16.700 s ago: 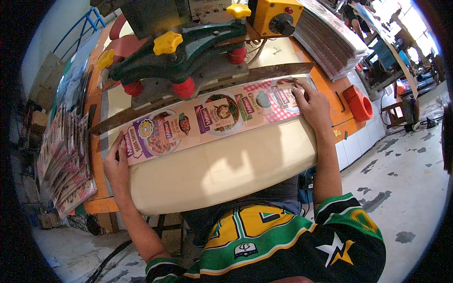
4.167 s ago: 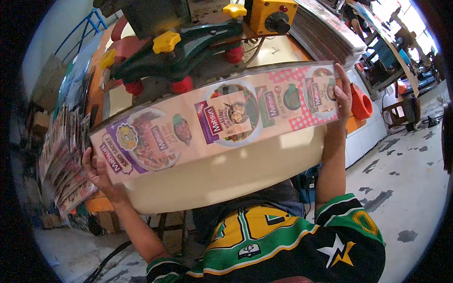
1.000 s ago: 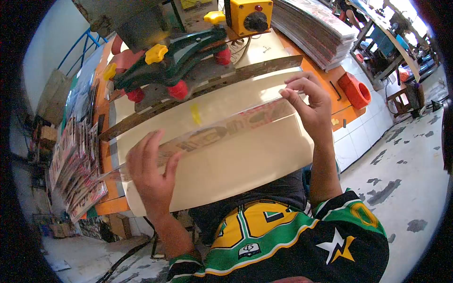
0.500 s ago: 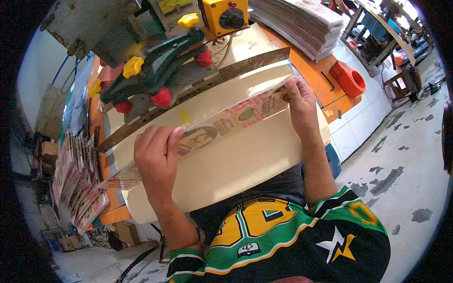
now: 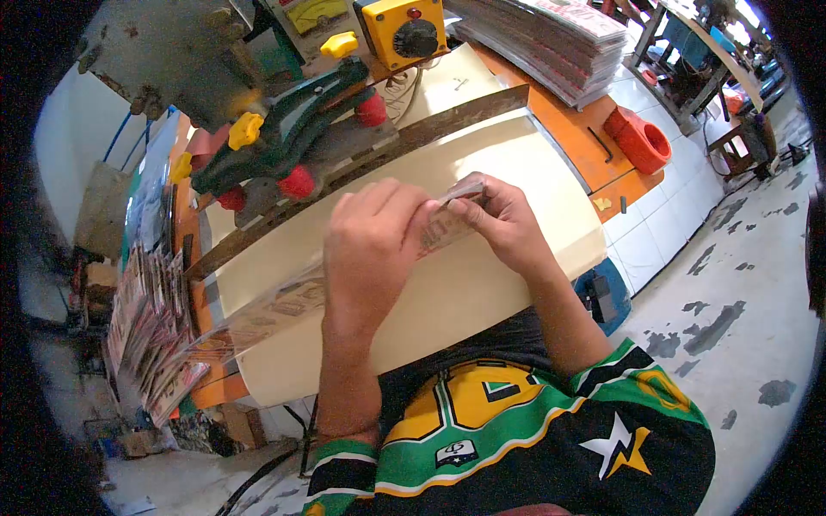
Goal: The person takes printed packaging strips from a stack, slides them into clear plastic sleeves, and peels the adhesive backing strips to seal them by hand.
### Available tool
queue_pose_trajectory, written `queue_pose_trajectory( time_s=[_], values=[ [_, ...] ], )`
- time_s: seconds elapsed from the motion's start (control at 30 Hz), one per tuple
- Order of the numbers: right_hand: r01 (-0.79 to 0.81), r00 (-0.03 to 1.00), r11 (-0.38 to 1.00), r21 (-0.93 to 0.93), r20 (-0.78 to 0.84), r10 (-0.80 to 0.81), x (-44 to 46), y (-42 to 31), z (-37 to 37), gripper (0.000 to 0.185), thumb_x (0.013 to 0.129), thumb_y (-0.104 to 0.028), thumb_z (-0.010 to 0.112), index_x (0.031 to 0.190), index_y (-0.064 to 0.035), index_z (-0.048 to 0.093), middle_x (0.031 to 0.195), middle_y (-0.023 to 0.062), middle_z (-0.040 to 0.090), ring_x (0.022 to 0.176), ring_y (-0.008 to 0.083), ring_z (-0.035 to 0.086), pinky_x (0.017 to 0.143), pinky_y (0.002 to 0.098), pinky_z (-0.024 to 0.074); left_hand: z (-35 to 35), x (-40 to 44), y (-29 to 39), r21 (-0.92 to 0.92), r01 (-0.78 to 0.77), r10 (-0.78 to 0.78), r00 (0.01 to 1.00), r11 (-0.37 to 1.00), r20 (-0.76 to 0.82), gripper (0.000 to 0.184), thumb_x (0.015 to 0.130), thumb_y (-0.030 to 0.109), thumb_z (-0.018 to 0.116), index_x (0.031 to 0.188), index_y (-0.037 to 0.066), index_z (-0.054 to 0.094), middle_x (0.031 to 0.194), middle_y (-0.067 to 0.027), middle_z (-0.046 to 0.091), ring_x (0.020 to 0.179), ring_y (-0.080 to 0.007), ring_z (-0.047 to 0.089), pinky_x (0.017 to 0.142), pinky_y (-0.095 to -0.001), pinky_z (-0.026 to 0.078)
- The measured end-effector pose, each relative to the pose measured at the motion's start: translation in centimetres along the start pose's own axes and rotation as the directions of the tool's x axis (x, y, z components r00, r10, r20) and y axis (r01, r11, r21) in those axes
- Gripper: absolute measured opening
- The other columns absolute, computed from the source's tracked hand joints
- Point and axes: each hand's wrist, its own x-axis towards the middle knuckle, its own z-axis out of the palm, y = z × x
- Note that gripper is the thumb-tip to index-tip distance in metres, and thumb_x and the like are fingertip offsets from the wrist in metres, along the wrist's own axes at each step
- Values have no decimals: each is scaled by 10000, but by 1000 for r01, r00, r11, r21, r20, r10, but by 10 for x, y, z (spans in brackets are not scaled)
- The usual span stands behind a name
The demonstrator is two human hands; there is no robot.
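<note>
A long, see-through plastic strip with printed pictures (image 5: 288,297) runs slantwise across the cream work surface (image 5: 447,310). My left hand (image 5: 372,245) is closed on its upper part, thumb toward the right. Close beside it, my right hand (image 5: 503,224) pinches the strip's right end between thumb and fingers, where the film looks bunched or folded over. The strip's lower left end reaches past the edge of the surface, toward a fanned pile of similar printed plastic pieces (image 5: 151,331). My left hand hides part of the strip.
Behind my hands stands a machine with a long metal bar (image 5: 361,176), a dark green clamp arm (image 5: 301,120), red knobs and a yellow control box (image 5: 403,34). A tall printed stack (image 5: 551,52) and a red tape dispenser-like object (image 5: 637,139) sit on the orange table at right.
My right hand has come left and down with the strip's end, and my left hand has slid right along the strip. The two hands are now close together.
</note>
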Motion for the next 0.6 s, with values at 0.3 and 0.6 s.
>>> queue_pose_trajectory(
  time_s=[0.3, 0.6],
  values=[
    [-11, 1000, 1000, -26, 19, 11, -1, 23, -2, 271, 1023, -233, 690, 1115, 23, 695, 983, 48, 713, 913, 108, 647, 836, 297, 541, 19, 14, 15, -69, 1, -1, 1000, 998, 0, 124, 905, 174, 723, 968, 67, 720, 876, -114, 652, 845, -335, 655, 754, -442, 495],
    [-78, 997, 996, 34, -6, 78, -9, 33, -3, 357, 1014, -283, 705, 1184, 29, 678, 1074, 61, 722, 999, 125, 645, 888, 310, 537, 28, 14, 26, -50, 34, -35, 999, 998, -20, 167, 844, 124, 740, 1008, 91, 750, 917, -97, 704, 829, -335, 697, 738, -441, 550]
  ],
)
